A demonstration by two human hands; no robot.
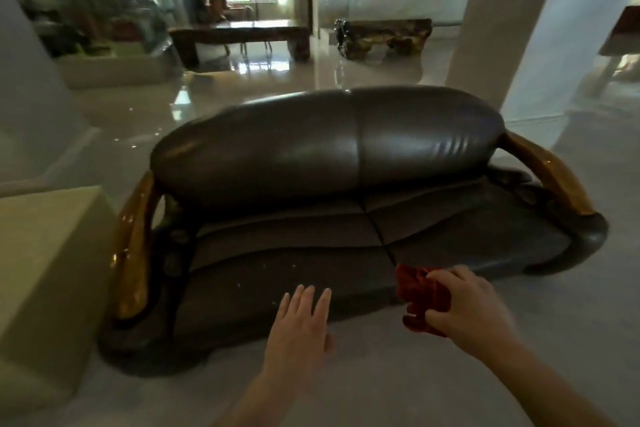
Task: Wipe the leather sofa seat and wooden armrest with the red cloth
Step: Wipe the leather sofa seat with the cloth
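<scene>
A dark leather sofa fills the middle of the view, its seat [291, 253] split by a centre seam below a rounded backrest [311, 152]. Glossy wooden armrests curve down each side, one on the left [133, 250] and one on the right [550, 173]. My right hand [467, 308] is closed around a crumpled red cloth [419, 295] at the seat's front edge, right of the seam. My left hand [301, 326] hovers flat with fingers spread over the front of the left seat cushion, holding nothing. A few pale specks lie on the left cushion.
A pale boxy block [45, 274] stands close to the sofa's left armrest. A white column [498, 14] rises behind the sofa on the right. Farther back on the shiny floor stand a long dark bench [239, 35] and a gnarled wooden bench [388, 35].
</scene>
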